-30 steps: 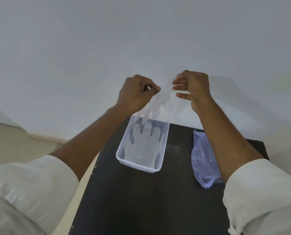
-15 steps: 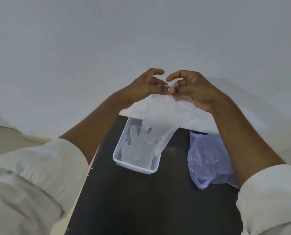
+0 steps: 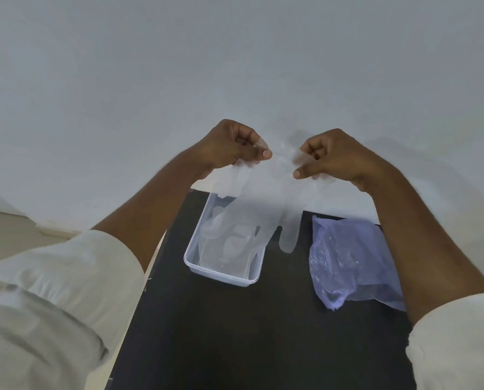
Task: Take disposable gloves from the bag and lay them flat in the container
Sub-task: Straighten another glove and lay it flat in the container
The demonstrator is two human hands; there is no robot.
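A clear disposable glove (image 3: 266, 204) hangs spread between both hands, cuff up and fingers pointing down. My left hand (image 3: 232, 147) pinches its left cuff corner and my right hand (image 3: 333, 157) pinches the right corner. Below the glove sits a clear rectangular container (image 3: 221, 273) on the black table, with clear gloves lying inside it. The glove's fingertips hang over the container's right side, one of them outside its right wall. A crumpled bluish plastic bag (image 3: 348, 257) lies to the right of the container, partly hidden by my right forearm.
The black table (image 3: 249, 333) stands against a white wall (image 3: 235, 66). Its left edge runs diagonally beside my left sleeve, with pale floor (image 3: 7, 235) beyond it. Both white sleeves fill the lower corners.
My hands were together, bunching the glove; they have drawn apart, and the glove now hangs stretched flat between them over the container.
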